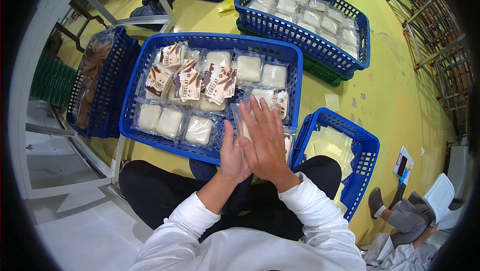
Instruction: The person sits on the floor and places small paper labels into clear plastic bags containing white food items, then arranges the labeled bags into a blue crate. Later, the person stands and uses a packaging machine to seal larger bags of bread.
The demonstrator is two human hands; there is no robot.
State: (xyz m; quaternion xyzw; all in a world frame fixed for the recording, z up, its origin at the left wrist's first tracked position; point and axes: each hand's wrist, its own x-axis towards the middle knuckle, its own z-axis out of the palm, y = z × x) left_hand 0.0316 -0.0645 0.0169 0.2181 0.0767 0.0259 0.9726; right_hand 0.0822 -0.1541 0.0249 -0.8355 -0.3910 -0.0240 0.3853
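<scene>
My left hand (233,158) supports a clear-wrapped white square bun (245,130) from below, its thumb upright beside the packet. Pressed flat over that bun, my right hand (265,138) covers most of it. Both hands are above the right part of a blue plastic crate (210,154). Inside the crate lie several wrapped white buns (199,130). Stacks of printed brown-and-cream labels (220,83) rest on some of the buns. Partly covered by my right hand, another wrapped bun (262,94) lies beside a packet with a printed label (282,104).
Another blue crate (258,18) of wrapped buns stands on a green crate at the back. Right of my knee, a blue basket (369,158) holds yellow paper. Crates with bagged brown bread (90,79) stand left. A seated person (408,214) holds papers at right.
</scene>
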